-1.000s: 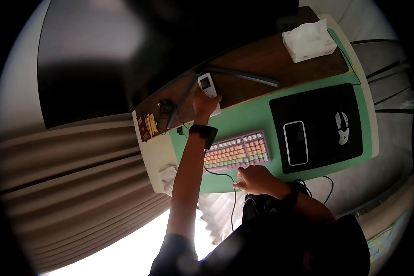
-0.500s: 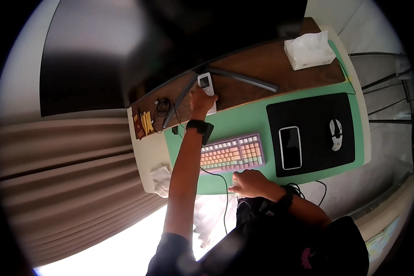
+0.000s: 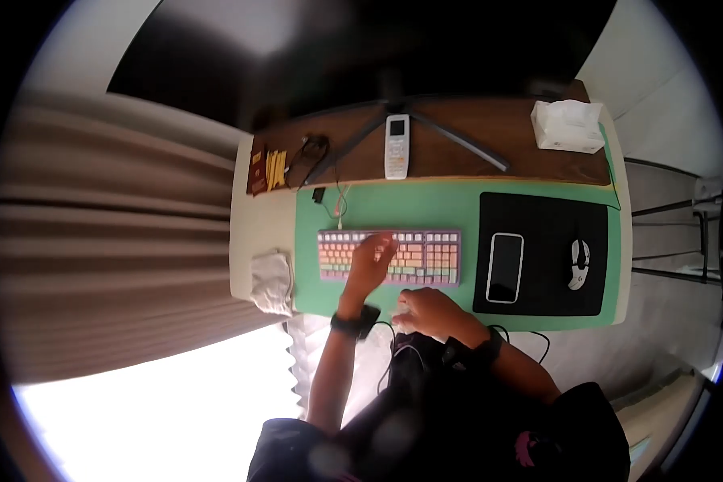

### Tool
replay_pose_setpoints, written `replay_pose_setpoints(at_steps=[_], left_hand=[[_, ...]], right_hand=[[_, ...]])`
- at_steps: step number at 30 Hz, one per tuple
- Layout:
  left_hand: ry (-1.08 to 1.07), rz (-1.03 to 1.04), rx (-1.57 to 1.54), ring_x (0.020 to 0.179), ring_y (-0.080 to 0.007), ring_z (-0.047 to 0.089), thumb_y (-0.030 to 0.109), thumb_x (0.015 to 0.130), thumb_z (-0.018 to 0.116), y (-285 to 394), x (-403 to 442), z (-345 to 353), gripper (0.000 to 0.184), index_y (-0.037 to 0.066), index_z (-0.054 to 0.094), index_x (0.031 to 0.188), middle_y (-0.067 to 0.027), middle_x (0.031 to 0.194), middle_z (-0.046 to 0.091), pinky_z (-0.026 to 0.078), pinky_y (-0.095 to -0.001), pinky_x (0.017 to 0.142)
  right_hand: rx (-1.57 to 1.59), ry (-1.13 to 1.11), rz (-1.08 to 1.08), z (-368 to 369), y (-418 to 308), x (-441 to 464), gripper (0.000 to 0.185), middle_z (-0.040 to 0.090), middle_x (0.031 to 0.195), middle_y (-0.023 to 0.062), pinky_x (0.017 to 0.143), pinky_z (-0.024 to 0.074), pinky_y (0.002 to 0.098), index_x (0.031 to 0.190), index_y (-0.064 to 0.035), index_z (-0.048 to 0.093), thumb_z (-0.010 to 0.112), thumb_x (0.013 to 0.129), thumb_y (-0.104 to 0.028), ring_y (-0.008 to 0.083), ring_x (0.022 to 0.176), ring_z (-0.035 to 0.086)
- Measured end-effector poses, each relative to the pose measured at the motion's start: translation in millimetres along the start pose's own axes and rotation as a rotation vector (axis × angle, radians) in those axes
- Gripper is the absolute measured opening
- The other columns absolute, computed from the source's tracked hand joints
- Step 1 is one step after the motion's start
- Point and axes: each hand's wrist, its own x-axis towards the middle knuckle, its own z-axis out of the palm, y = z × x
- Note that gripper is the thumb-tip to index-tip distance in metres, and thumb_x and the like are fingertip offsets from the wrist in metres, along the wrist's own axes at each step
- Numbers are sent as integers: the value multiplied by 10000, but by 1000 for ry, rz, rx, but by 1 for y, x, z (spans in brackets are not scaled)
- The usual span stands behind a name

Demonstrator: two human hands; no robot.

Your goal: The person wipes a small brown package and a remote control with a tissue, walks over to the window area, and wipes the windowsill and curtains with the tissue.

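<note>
My left hand (image 3: 371, 261) is over the middle of the keyboard (image 3: 437, 261), its fingers loosely curved and apart, with nothing visible in them. A dark watch sits on that wrist. At the desk's front edge, below the keyboard, my right hand (image 3: 435, 313) is closed on a small crumpled whitish thing (image 3: 402, 319) that looks like a tissue, mostly hidden by the fingers. A white remote control (image 3: 397, 149) lies on the brown wooden riser (image 3: 490, 132), between the legs of the monitor stand.
Behind the riser stands a large dark monitor (image 3: 361, 56). A tissue pack (image 3: 568, 128) sits at the riser's right end, small yellow packets (image 3: 275, 169) at its left. A phone (image 3: 505, 269) and a mouse (image 3: 578, 265) rest on the black mat (image 3: 542, 217). A folded cloth (image 3: 271, 283) lies front left.
My left hand has let go of the remote control and drawn back from the riser to above the keyboard. My right hand stays near the front edge. The camera view has shifted and turned.
</note>
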Motion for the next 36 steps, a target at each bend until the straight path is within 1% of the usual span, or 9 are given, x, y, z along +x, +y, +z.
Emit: replay_pose_setpoints(at_steps=[2,3,8,12,13,17,26,32,36], left_hand=[[-90,-347,-331,865,-163,602,242,953,518,16,-72,-18,308,-25,583,1093,-91,920,644,478,-292,785],[-62,-388,-559,863,-153,586,271,967,489,21,-103,-22,342,-25,561,1123,-73,951,620,478,-279,795],[52,-403,-714,1003,-144,563,228,937,546,37,-219,-24,388,-41,498,1212,-81,1059,598,468,-318,865],[375,-621,-656,798,-124,626,123,908,577,58,-257,-26,259,-36,534,1109,-80,914,643,516,-263,706],[460,-620,-685,727,-101,622,95,905,576,61,-264,-27,190,-31,548,1044,-68,837,651,504,-231,623],[736,-607,-624,694,-82,587,87,895,568,61,-304,-38,153,-35,582,987,-40,802,640,482,-229,618],[1020,-578,-695,765,-110,595,95,891,580,48,-365,-57,201,-33,585,1045,-55,856,641,483,-251,675],[1259,-548,-743,823,-124,607,98,886,595,37,-452,-86,250,-28,559,1099,-75,911,655,494,-269,727],[1416,-396,-822,901,-156,618,63,865,613,36,-517,-109,331,-9,519,1174,-109,1005,654,510,-281,767]], right_hand=[[0,-7,-33,8,-4,1,398,640,914,206,756,476,430,980,13,581,668,779,-320,369,872,615],[19,-19,-53,10,-10,0,396,638,936,213,768,480,429,1000,14,588,672,772,-298,365,893,616],[11,-162,-223,41,-36,3,399,641,954,205,773,491,397,1065,15,583,704,745,-191,351,890,625],[-19,-241,-274,77,-58,3,446,640,991,202,791,484,390,1098,12,568,725,736,-195,347,911,625],[-9,-270,-251,88,-59,3,460,639,1001,202,795,483,390,1107,11,563,730,731,-196,346,917,624],[-22,-440,-181,113,-87,7,447,642,961,191,773,485,358,1095,33,528,735,736,-136,304,878,636],[-232,-697,-168,166,-127,14,385,648,943,186,747,488,338,1053,28,534,721,746,-110,247,844,641],[138,-753,-192,267,-178,6,422,654,968,122,781,491,341,1125,23,506,691,751,-44,215,903,626],[35,-900,-171,332,-204,2,507,625,1047,141,801,491,315,1231,-26,445,645,766,6,196,929,612]])
